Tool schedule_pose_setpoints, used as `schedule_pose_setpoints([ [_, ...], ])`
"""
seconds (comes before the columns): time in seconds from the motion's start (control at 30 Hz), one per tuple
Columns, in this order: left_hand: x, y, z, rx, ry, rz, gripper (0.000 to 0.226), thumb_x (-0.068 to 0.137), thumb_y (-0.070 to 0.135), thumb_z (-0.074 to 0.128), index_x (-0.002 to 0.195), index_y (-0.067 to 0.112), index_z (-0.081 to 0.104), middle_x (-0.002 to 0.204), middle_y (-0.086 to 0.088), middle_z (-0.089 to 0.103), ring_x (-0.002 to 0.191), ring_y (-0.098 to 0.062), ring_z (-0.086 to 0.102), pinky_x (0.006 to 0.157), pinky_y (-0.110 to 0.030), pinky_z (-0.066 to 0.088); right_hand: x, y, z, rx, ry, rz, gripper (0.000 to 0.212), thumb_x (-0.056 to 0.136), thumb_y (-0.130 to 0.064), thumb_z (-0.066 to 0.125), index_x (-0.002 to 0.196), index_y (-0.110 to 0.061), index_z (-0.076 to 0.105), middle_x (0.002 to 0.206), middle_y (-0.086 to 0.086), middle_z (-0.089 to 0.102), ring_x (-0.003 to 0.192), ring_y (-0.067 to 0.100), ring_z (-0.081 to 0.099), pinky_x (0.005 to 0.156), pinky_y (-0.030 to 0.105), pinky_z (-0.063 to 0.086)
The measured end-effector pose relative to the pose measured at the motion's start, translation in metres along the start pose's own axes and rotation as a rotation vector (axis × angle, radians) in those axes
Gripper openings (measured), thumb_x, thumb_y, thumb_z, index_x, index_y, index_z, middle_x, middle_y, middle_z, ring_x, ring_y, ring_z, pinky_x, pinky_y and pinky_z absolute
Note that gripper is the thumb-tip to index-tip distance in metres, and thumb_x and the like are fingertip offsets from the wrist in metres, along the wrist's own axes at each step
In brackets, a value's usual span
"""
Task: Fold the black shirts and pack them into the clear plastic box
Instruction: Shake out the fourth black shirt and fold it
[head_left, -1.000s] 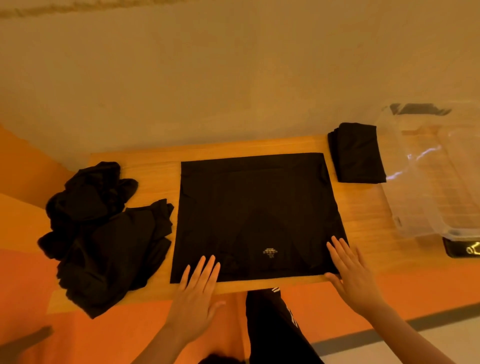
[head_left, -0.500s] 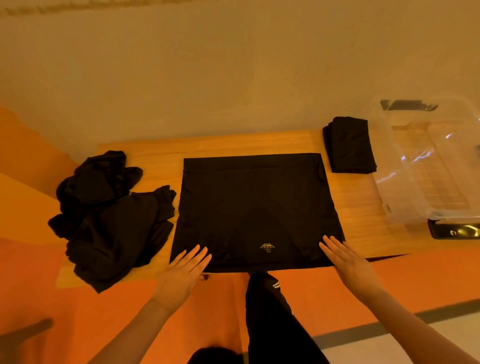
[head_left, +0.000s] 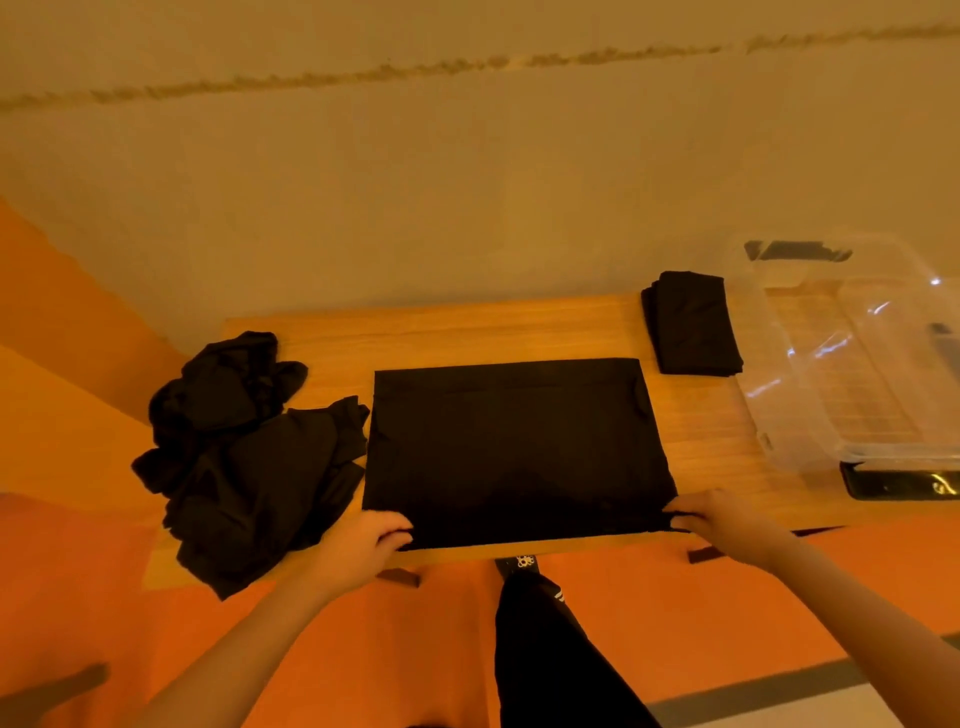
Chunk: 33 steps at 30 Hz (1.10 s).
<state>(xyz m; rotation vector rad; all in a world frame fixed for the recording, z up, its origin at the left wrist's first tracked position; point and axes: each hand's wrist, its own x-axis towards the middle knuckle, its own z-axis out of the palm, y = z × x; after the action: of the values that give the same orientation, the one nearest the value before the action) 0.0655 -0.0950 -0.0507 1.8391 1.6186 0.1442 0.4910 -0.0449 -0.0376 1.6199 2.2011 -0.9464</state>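
Observation:
A black shirt (head_left: 514, 447) lies flat as a rectangle in the middle of the wooden table (head_left: 467, 332). My left hand (head_left: 358, 545) pinches its near left corner at the table's front edge. My right hand (head_left: 722, 519) pinches its near right corner. A folded black shirt (head_left: 691, 322) lies at the back right, next to the clear plastic box (head_left: 852, 353), which stands at the table's right end. A heap of unfolded black shirts (head_left: 244, 452) sits on the table's left end.
A wall rises right behind the table. A black object (head_left: 898, 480) lies under the box's near edge. The floor below is orange. My dark trouser leg (head_left: 550, 649) shows beneath the table's front edge.
Both hands went from lying flat on the shirt's near edge to pinching its two near corners. The near edge is slightly lifted, and the small logo no longer shows.

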Motion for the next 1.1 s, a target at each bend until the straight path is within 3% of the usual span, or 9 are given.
schedule_pose_setpoints([
  [0.1,0.030,0.015,-0.043,-0.030,-0.171,0.012,0.015,0.094,0.021,0.051,0.089,0.023,0.065,0.066,0.011,0.054,0.057,0.005,0.053,0.054,-0.011,0.038,0.013,0.000,-0.032,0.138,-0.024,0.091,0.016,0.094,-0.018,0.051,0.102,-0.024,0.064,0.084,-0.017,0.057,0.080,0.002,0.056,0.066,0.010,0.041],
  [0.2,0.062,0.021,-0.080,-0.036,-0.205,-0.004,0.018,0.094,0.024,0.051,0.081,0.032,0.060,0.073,0.006,0.060,0.065,-0.005,0.055,0.062,-0.017,0.040,0.032,0.001,-0.065,0.228,0.035,0.146,0.019,0.091,-0.023,0.056,0.089,-0.041,0.057,0.089,-0.020,0.057,0.097,0.011,0.058,0.083,0.019,0.042],
  [0.33,0.105,0.029,-0.113,-0.037,-0.210,-0.053,0.011,0.095,0.026,0.049,0.093,0.029,0.060,0.086,0.016,0.058,0.076,0.001,0.054,0.063,-0.007,0.040,0.066,-0.004,-0.104,0.282,0.130,0.151,0.014,0.089,-0.017,0.058,0.098,-0.026,0.065,0.095,-0.008,0.063,0.099,0.017,0.059,0.077,0.019,0.044],
  [0.5,0.154,0.012,-0.124,-0.158,-0.150,-0.185,0.008,0.091,0.025,0.057,0.089,0.031,0.063,0.094,0.015,0.060,0.095,-0.006,0.055,0.080,-0.017,0.041,0.125,-0.012,-0.128,0.276,0.207,0.228,0.036,0.088,-0.016,0.060,0.122,-0.006,0.058,0.121,0.012,0.059,0.113,0.026,0.054,0.092,0.030,0.041],
  [0.6,0.176,-0.003,-0.116,-0.174,-0.065,-0.294,0.016,0.090,0.022,0.058,0.103,0.018,0.065,0.101,0.005,0.058,0.099,-0.010,0.051,0.083,-0.022,0.040,0.159,-0.013,-0.124,0.261,0.239,0.280,0.035,0.090,-0.021,0.058,0.122,-0.006,0.058,0.116,0.015,0.061,0.102,0.027,0.058,0.085,0.034,0.048],
  [0.73,0.187,-0.016,-0.107,-0.347,0.000,-0.429,0.011,0.088,0.019,0.062,0.098,0.021,0.063,0.097,0.002,0.062,0.099,-0.017,0.057,0.075,-0.022,0.040,0.182,-0.013,-0.115,0.195,0.262,0.419,0.036,0.092,-0.024,0.055,0.123,-0.005,0.056,0.113,0.019,0.059,0.093,0.031,0.059,0.071,0.033,0.047],
  [0.87,0.187,-0.020,-0.105,-0.470,0.065,-0.478,0.017,0.089,0.014,0.060,0.104,0.021,0.063,0.102,0.005,0.058,0.102,-0.012,0.052,0.080,-0.021,0.038,0.189,-0.010,-0.105,0.216,0.341,0.480,0.028,0.095,-0.021,0.051,0.113,-0.003,0.060,0.079,0.009,0.052,0.062,0.019,0.049,0.057,0.031,0.041],
  [1.0,0.190,-0.018,-0.106,-0.612,0.166,-0.439,0.019,0.089,0.009,0.058,0.098,0.025,0.063,0.103,0.012,0.057,0.103,-0.007,0.049,0.091,-0.024,0.037,0.191,-0.012,-0.099,0.196,0.429,0.476,0.025,0.096,-0.017,0.047,0.113,-0.003,0.060,0.076,0.008,0.051,0.068,0.024,0.051,0.058,0.033,0.042],
  [1.1,0.198,-0.022,-0.099,-0.574,0.250,-0.441,0.019,0.089,0.007,0.058,0.106,0.015,0.063,0.109,0.004,0.059,0.102,-0.009,0.049,0.091,-0.023,0.035,0.193,-0.012,-0.092,0.158,0.460,0.489,0.025,0.096,-0.017,0.047,0.110,-0.001,0.060,0.081,0.017,0.059,0.075,0.035,0.058,0.058,0.034,0.042],
])
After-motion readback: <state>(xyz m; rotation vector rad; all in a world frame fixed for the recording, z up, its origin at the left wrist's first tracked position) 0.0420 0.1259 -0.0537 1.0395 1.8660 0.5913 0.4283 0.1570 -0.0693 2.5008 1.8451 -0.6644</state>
